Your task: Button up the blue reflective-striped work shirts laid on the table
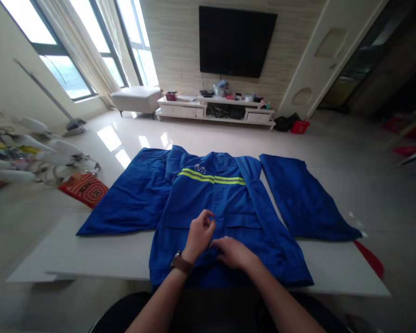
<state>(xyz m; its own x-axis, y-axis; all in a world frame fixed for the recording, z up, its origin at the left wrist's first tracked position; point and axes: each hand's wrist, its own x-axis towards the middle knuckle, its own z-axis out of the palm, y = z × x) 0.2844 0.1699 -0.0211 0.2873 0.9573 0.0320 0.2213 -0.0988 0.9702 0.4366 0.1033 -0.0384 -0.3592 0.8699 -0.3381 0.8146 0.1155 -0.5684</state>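
A blue work jacket (225, 208) with a yellow reflective stripe (211, 177) lies spread flat on the white counter (90, 254), sleeves out to both sides. The left hand (199, 233), a watch (181, 263) on its wrist, pinches the front fabric near the lower middle with curled fingers. The right hand (234, 252) rests flat on the cloth just beside it, its fingers loosely extended.

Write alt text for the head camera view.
Two bare hands, left hand and right hand, meet at the front of a blue work jacket with a yellow reflective stripe, spread on a white table. Other blue garments lie either side.
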